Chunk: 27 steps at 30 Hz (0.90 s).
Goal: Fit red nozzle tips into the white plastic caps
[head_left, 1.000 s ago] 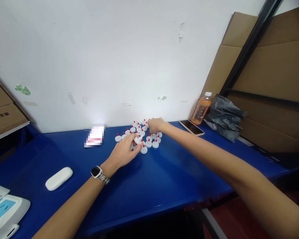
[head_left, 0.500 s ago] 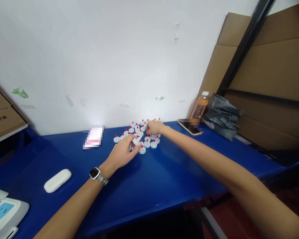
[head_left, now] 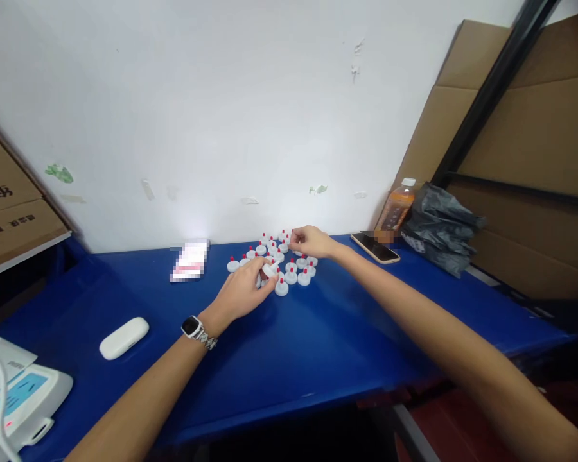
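Note:
My left hand (head_left: 243, 289) grips a white nozzle cap (head_left: 270, 269) between thumb and fingers. The cap is tilted, its bare white spout pointing up to the right, with no red tip visible on it. My right hand (head_left: 313, 242) is at the back right of the group, fingertips pinched together. Whether anything small is between them I cannot make out. Several white round caps with red tips (head_left: 304, 278) stand upright around both hands on the blue table (head_left: 289, 346). My hands partly hide some of them.
To the right are a phone (head_left: 376, 248), an orange drink bottle (head_left: 395, 206) and a black plastic bag (head_left: 443, 224). On the left lie a blurred pink-white item (head_left: 190, 260), a white oval case (head_left: 124, 338) and a power strip (head_left: 33, 398). A white wall (head_left: 245, 115) rises behind.
My right hand has lifted slightly and drawn its fingertips back from the middle caps toward the rear. The left hand still holds the cap, its spout now more visible. The view has shifted a little.

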Each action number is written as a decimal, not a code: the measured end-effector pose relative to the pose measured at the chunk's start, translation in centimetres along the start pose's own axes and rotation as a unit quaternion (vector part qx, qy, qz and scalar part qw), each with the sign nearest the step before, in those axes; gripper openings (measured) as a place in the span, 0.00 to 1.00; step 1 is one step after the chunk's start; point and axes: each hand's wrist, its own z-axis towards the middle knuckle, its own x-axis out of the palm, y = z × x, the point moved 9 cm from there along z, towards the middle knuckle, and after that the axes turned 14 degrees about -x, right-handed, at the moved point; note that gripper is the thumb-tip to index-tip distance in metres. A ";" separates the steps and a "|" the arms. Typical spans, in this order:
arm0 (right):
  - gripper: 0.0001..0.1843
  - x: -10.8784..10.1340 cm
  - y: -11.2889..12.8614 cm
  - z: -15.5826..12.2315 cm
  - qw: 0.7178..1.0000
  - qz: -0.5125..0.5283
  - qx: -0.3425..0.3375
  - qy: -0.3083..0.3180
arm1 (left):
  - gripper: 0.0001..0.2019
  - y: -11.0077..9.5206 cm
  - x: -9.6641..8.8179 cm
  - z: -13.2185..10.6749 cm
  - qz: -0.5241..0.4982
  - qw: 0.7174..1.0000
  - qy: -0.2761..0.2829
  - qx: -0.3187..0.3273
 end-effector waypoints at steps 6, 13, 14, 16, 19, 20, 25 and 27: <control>0.05 -0.2 1.2 -2.6 0.948 0.282 0.003 -0.145 | 0.12 -0.3 -0.1 -0.2 -0.007 1.000 0.000 0.014; 0.12 1.3 1.4 -3.4 0.900 0.388 -0.002 -0.197 | 0.14 -0.1 -0.1 -0.1 -0.007 1.000 -0.005 0.013; 0.14 1.4 1.7 -3.6 0.894 0.402 -0.007 -0.198 | 0.14 -0.1 -0.1 -0.1 -0.009 1.000 -0.003 0.015; 0.17 1.7 2.4 -4.1 0.886 0.424 -0.011 -0.186 | 0.13 -0.4 -0.1 -0.2 -0.017 1.000 0.004 0.025; 0.19 2.5 3.5 -4.9 0.878 0.449 -0.015 -0.164 | 0.13 -1.0 0.1 -0.4 -0.034 0.998 0.022 0.049; 0.20 2.7 3.8 -5.1 0.873 0.460 -0.015 -0.162 | 0.13 -1.2 0.2 -0.5 -0.037 0.997 0.028 0.056; 0.20 3.9 4.4 -5.3 0.847 0.510 -0.011 -0.150 | 0.16 -1.5 0.7 -0.9 -0.020 0.997 0.052 0.058; 0.20 4.0 4.4 -5.2 0.840 0.521 -0.009 -0.150 | 0.16 -1.5 0.8 -1.0 -0.004 0.997 0.051 0.054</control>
